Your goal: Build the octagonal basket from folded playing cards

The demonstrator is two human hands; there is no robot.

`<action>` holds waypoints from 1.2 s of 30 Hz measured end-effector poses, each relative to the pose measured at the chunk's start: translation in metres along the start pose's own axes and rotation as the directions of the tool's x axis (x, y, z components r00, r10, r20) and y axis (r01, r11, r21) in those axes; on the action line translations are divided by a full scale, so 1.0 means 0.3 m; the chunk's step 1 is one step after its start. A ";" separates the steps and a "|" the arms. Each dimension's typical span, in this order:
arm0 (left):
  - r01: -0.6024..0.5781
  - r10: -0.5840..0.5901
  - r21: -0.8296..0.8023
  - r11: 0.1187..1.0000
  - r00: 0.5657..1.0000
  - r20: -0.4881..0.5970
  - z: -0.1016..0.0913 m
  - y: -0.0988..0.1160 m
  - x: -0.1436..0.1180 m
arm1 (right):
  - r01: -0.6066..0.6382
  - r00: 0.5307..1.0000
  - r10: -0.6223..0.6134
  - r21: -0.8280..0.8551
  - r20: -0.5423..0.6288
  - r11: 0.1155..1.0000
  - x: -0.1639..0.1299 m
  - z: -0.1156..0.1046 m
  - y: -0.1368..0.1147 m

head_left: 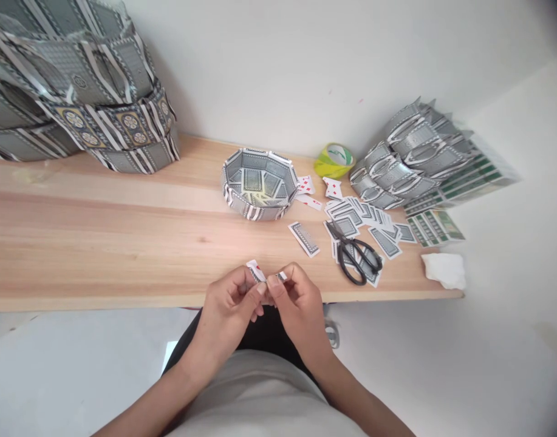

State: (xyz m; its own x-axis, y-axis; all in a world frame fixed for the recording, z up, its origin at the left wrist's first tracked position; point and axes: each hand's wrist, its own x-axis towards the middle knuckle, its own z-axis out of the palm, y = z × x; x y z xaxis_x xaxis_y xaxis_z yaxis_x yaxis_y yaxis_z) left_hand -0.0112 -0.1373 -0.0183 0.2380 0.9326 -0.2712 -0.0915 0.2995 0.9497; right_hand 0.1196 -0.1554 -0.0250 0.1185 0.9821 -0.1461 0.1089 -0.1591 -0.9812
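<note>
At the near edge of the wooden table [100, 243], you are holding a small folded playing card [256, 271] between both hands. Your left hand [228, 309] is pinching its left part with thumb and forefinger closed on it, and your right hand [299, 303] is pinching the right end in the same way; the other fingers are curling loosely under. The card is sitting just above the table edge, close to your body, probably so that you are seeing the fold well and pressing it with both thumbs.

A little farther, near the middle of the table, an octagonal bowl made of cards [257, 182] is standing open side up. Inside it a few loose cards seem to be lying flat on the bottom; I cannot tell more. To the right of it, loose cards [364, 221] are lying spread within reach, with black scissors [358, 255] resting on top of them and one single card [304, 238] lying apart. Far right, a yellow-green tape roll [334, 159] is standing by the wall, beside a heap of folded card rings [410, 152]. At the far left, bigger card baskets [78, 91] are being kept stacked.
</note>
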 end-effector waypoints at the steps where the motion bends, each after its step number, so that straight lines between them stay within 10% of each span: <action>1: -0.001 0.001 -0.014 1.000 1.000 0.011 0.001 0.000 0.001 | -0.013 1.000 0.013 0.016 0.011 1.000 0.002 -0.003 -0.003; 16: -0.018 -0.069 0.290 0.957 0.955 0.288 -0.040 0.038 0.033 | -0.017 0.958 0.033 -0.061 0.284 0.998 0.060 -0.091 -0.043; 28: -0.002 -0.021 0.097 0.995 0.970 0.241 -0.038 0.024 0.026 | -0.007 0.990 0.001 0.043 0.142 0.999 0.051 -0.059 -0.043; 36: 0.060 -0.076 0.086 0.994 0.977 0.200 -0.032 0.044 0.030 | 0.254 0.964 -0.224 -0.236 0.147 0.938 0.031 -0.079 -0.047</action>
State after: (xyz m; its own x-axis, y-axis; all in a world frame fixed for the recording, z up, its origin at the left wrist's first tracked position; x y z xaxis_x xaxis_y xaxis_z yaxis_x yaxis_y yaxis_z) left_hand -0.0196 -0.1231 -0.0097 0.4326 0.8481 -0.3060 0.0064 0.3365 0.9417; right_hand 0.1426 -0.1463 -0.0096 -0.0550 0.9967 0.0603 0.3655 0.0763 -0.9277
